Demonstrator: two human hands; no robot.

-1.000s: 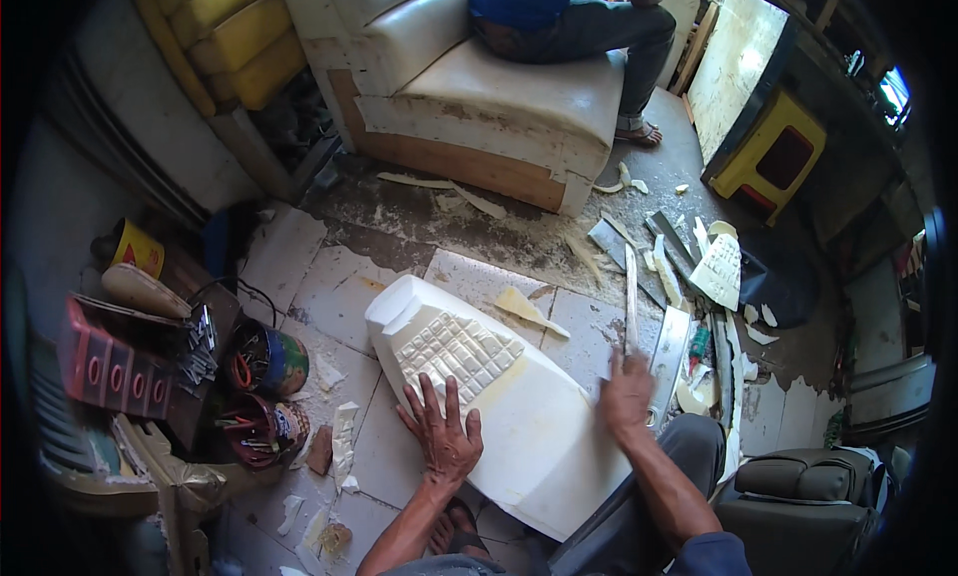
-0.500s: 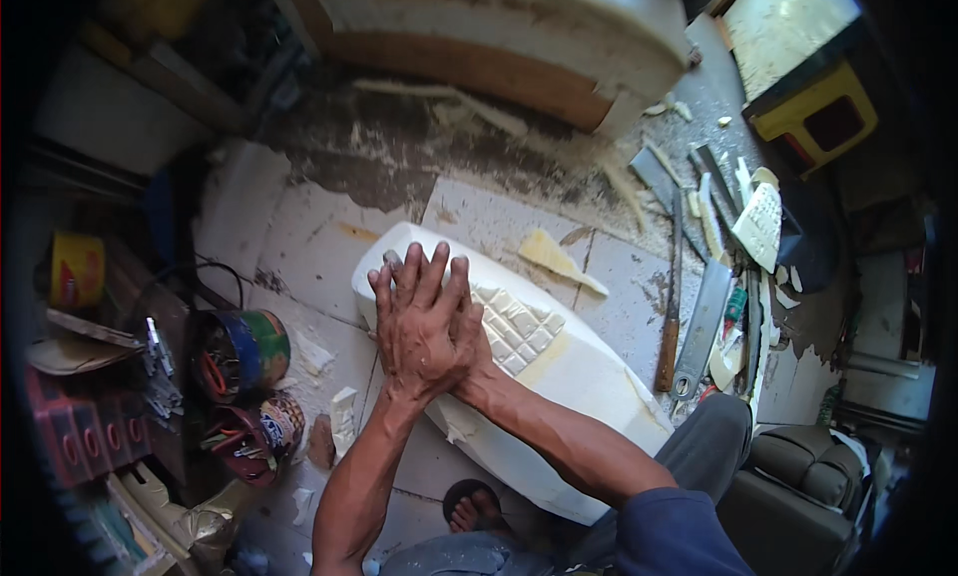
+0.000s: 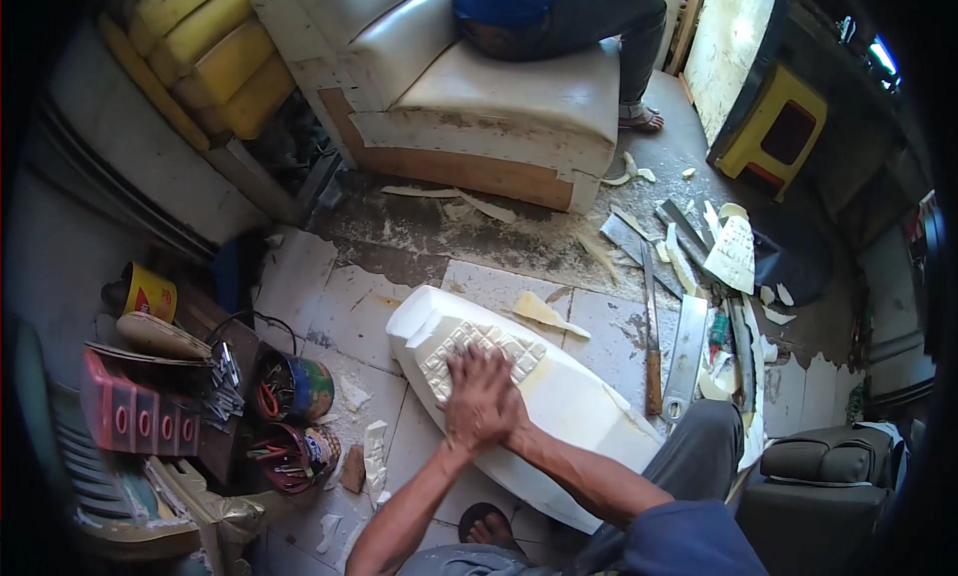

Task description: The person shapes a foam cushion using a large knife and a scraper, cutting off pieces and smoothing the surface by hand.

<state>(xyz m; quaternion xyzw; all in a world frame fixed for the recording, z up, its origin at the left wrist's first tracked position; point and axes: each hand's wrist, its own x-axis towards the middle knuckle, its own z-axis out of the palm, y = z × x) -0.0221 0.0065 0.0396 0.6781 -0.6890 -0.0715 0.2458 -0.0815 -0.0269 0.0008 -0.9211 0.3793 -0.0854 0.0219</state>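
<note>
Counts across the workshop floor

Two hands, the left hand (image 3: 469,401) and the right hand (image 3: 496,408), press together on one white foam seat cushion (image 3: 559,396). One second person (image 3: 559,17) sits on one pale sofa frame (image 3: 479,97). Three yellow foam blocks (image 3: 200,47) stack in the back left corner. One yellow stool (image 3: 773,137) stands at the right. One long knife with a wooden handle (image 3: 651,342) and one flat metal blade (image 3: 687,357) lie side by side. Two open tins (image 3: 294,386) sit at the left, with one yellow can (image 3: 148,292) and one red plastic crate (image 3: 135,416). One sandalled foot (image 3: 489,526) shows below; the foam scraps are too scattered to count.
</note>
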